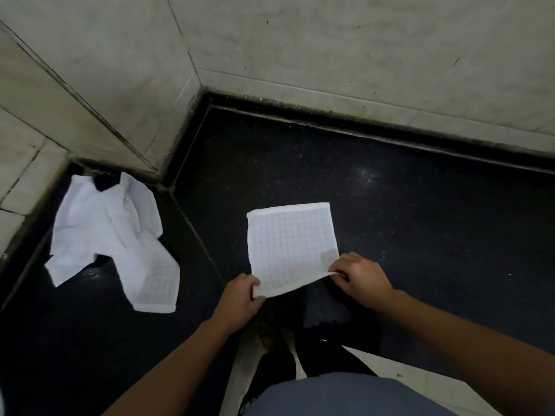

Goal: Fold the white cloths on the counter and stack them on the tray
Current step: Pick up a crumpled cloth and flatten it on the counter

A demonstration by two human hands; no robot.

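Now both hands, left (240,298) and right (362,279), pinch the cloth's (291,246) near corners; carry them evenly onto the far corners on the bench (420,205).

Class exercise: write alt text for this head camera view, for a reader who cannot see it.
Two hands, left hand and right hand, pinch the near corners of a flat white checked cloth on a dark counter. A crumpled pile of white cloths lies to the left, by the tiled wall.
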